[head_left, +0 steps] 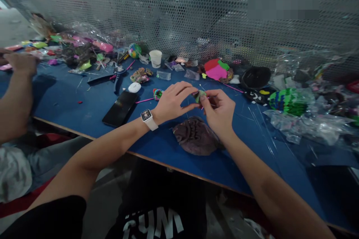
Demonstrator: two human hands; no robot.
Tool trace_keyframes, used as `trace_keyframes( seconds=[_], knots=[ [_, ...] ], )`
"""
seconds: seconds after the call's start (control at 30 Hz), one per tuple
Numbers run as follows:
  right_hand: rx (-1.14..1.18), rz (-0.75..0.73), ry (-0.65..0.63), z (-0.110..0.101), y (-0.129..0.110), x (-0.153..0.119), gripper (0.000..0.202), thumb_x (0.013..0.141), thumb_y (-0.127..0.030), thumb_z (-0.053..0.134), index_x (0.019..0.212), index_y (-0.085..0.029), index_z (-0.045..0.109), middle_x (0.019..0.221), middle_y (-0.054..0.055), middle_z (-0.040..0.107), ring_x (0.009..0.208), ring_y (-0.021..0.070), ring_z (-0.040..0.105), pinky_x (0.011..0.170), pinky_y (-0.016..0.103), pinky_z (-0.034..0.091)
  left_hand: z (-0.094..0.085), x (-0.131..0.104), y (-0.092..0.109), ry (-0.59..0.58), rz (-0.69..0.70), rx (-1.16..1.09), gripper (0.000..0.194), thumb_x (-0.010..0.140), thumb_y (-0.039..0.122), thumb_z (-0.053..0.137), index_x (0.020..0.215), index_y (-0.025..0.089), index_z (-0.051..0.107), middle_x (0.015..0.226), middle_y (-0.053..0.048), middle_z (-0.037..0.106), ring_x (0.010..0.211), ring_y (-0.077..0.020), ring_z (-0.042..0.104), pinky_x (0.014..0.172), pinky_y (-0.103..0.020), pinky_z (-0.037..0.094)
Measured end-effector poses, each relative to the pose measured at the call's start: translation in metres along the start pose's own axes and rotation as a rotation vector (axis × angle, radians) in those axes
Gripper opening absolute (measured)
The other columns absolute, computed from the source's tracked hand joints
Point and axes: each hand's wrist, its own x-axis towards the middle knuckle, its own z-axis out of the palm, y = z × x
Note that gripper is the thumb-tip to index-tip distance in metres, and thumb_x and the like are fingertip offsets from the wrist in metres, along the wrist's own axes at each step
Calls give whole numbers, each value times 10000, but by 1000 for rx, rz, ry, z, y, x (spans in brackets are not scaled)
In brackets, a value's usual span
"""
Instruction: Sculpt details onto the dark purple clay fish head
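Between both hands is a small lump of green modelling clay (200, 96) with a darker purplish part at its left edge. My right hand (221, 112) pinches it between thumb and fingers. My left hand (176, 101), with a white watch (149, 118) on the wrist, has its thumb and fingertips curved around the lump's left side. Below the hands a flattened, dark purple-brown clay mass (195, 138) with pressed grooves lies on the blue table. A multicoloured clay ball (157, 94) on a pink stick sits just behind my left hand, partly hidden by it.
A black phone (120, 109), white earbud case (134, 87) and dark-handled pliers (114, 79) lie left. A paper cup (155, 59) stands before the perforated metal screen (196, 18). Plastic bags (311, 125) and a green-blue clay piece (288, 101) lie right. Another person's hand (21, 61) is far left.
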Motion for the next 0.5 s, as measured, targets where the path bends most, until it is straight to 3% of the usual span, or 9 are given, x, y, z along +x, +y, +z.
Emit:
trace_keyframes(
  seconds=[0.13, 0.27, 0.37, 0.43, 0.5],
  knots=[
    [25, 22, -49, -1, 2, -1, 384, 976, -616, 902, 1060, -246, 845, 932, 53, 851, 806, 220, 801, 577, 323, 547, 0, 0, -7, -1, 48, 0, 361, 1208, 508, 590, 1359, 205, 715, 1267, -132, 765, 1174, -243, 771, 971, -385, 639],
    [80, 45, -126, 2, -4, 0, 413, 986, -668, 869, 1010, -255, 870, 930, 66, 862, 745, 218, 763, 563, 345, 575, -5, 2, -7, -1, 50, -83, 258, 1217, 421, 588, 1280, 201, 708, 1226, -118, 757, 1096, -212, 763, 928, -355, 631],
    [216, 174, -155, 5, -8, 2, 485, 834, -715, 984, 900, -263, 819, 903, 63, 846, 795, 240, 784, 551, 333, 591, -8, 3, -3, 20, 58, -106, 263, 1221, 432, 572, 1227, 205, 705, 1168, -102, 762, 1042, -202, 757, 891, -344, 623],
    [318, 305, -208, 6, -11, 3, 548, 751, -734, 1031, 924, -269, 800, 929, 55, 841, 861, 251, 804, 583, 324, 612, -7, 4, -1, 65, 87, -113, 245, 1222, 416, 573, 1228, 209, 704, 1154, -96, 771, 1025, -194, 762, 871, -332, 624],
    [388, 420, -308, 4, -13, 5, 570, 765, -748, 1017, 992, -268, 808, 974, 55, 842, 891, 241, 805, 643, 327, 634, -6, 4, 1, 111, 125, -114, 182, 1213, 362, 600, 1231, 216, 708, 1155, -87, 781, 1019, -184, 771, 862, -319, 630]
  ],
)
